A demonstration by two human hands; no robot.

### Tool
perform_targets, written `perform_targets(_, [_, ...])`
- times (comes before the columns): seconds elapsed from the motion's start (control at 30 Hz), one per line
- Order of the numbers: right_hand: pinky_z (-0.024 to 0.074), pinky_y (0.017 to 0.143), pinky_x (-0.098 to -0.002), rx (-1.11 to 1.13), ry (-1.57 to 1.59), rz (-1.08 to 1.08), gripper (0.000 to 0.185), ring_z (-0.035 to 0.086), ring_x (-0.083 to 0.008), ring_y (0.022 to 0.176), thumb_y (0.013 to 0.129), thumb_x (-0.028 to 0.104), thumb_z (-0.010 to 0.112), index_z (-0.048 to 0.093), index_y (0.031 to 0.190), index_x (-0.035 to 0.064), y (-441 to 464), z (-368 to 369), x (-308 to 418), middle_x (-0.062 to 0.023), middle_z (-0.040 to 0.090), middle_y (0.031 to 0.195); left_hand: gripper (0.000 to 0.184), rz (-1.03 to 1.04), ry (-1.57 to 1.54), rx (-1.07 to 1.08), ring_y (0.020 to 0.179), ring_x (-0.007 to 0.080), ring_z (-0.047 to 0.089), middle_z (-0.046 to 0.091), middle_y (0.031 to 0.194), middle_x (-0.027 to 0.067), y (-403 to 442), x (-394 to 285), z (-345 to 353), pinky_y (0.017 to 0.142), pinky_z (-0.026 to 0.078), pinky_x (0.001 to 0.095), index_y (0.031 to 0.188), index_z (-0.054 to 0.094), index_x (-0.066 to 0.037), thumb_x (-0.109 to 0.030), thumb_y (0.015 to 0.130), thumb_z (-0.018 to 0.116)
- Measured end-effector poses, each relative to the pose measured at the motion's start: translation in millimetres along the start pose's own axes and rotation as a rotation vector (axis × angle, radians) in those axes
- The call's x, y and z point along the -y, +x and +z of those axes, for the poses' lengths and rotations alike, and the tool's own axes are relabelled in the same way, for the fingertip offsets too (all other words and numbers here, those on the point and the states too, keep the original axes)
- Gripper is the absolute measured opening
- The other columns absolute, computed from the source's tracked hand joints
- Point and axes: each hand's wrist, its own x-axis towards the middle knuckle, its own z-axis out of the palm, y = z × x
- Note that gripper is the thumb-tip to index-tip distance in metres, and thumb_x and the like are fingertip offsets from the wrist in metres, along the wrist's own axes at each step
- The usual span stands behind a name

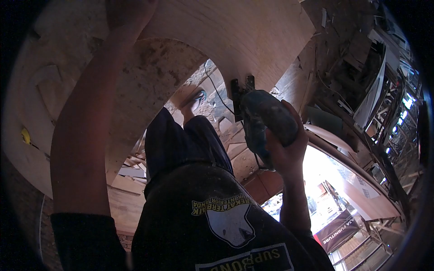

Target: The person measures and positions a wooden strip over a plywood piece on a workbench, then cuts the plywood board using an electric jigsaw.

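1. The power tool (266, 119), teal and black, is gripped from the side by the right hand (289, 147), whose fingers are wrapped around its rounded body.
2. The metal base (235, 100) of the tool is held at the curved edge of a wooden board (253, 36), near the upper middle of the view; whether the blade is sunk in the wood cannot be told.
3. The left hand (131, 11) is placed at the top edge of the view, over the same board; its fingers are cut off by the frame, so it cannot be told whether they are spread, curled or pressed down.
4. The two hands are kept well apart, with the inner curve of the board lying between them.
5. Below the board, a broad worktop (135, 90) is seen, its surface marked with dust and dark stains.
6. On the left, a small yellow object (25, 135) is seen lying near the left forearm; its kind cannot be made out.
7. A dark cord (216, 90) is seen running down past the curved edge toward the tool.
8. Under the board, a sandalled foot (197, 100) is shown on the littered ground.
9. On the right, wood scraps (357, 49) are heaped, and a dark banner (339, 232) lettered "FURNITURE" is seen lower down.
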Motion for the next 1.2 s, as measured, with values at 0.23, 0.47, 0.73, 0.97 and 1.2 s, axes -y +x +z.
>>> perform_targets(0.23, [0.0493, 0.109, -0.0411, 0.003, -0.006, 0.052, 0.068, 0.065, -0.0305, 0.125, 0.082, 0.003, 0.07, 0.051, 0.148, 0.002, 2, 1, 7, -0.0217, 0.066, 0.133, 0.069, -0.017, -0.045, -0.008, 0.141, 0.043, 0.044, 0.051, 0.146, 0.0312, -1, -4, -4, 0.121, 0.033, 0.0493, 0.146, 0.051, 0.005, -0.046, 0.099, 0.058])
perform_targets(0.47, [0.0497, 0.109, -0.0407, 0.014, 0.009, 0.04, 0.068, 0.065, -0.0296, 0.125, 0.082, 0.002, 0.069, 0.052, 0.148, 0.0028, 4, 1, 10, -0.0215, 0.067, 0.132, 0.068, -0.002, -0.036, -0.027, 0.142, 0.0426, 0.043, 0.052, 0.146, 0.0308, -1, 1, 3, 0.121, 0.032, 0.0498, 0.146, 0.052, 0.005, -0.045, 0.099, 0.058])
perform_targets(0.73, [0.0499, 0.109, -0.0408, -0.004, -0.007, -0.006, 0.067, 0.066, -0.0294, 0.124, 0.082, 0.002, 0.069, 0.053, 0.147, 0.0042, 6, 2, 12, -0.021, 0.067, 0.132, 0.067, -0.011, -0.036, -0.031, 0.141, 0.042, 0.044, 0.053, 0.145, 0.0305, 1, -3, 1, 0.12, 0.033, 0.0498, 0.145, 0.052, 0.004, -0.045, 0.1, 0.057])
perform_targets(0.97, [0.0503, 0.108, -0.0405, -0.012, 0.021, 0.018, 0.068, 0.066, -0.0295, 0.123, 0.081, 0.002, 0.069, 0.052, 0.147, 0.0036, 8, 4, 14, -0.021, 0.067, 0.131, 0.068, -0.027, -0.034, -0.037, 0.139, 0.0426, 0.045, 0.053, 0.144, 0.0299, 0, -4, 0, 0.119, 0.034, 0.0497, 0.145, 0.052, 0.004, -0.044, 0.099, 0.058])
perform_targets(1.2, [0.0494, 0.109, -0.0393, -0.008, 0.036, 0.092, 0.069, 0.065, -0.029, 0.124, 0.08, 0.002, 0.07, 0.052, 0.147, 0.0034, 9, 6, 19, -0.0204, 0.067, 0.132, 0.068, -0.026, -0.09, 0.006, 0.137, 0.0421, 0.048, 0.053, 0.144, 0.0294, 0, -3, -6, 0.118, 0.035, 0.0501, 0.145, 0.051, 0.005, -0.044, 0.098, 0.059])
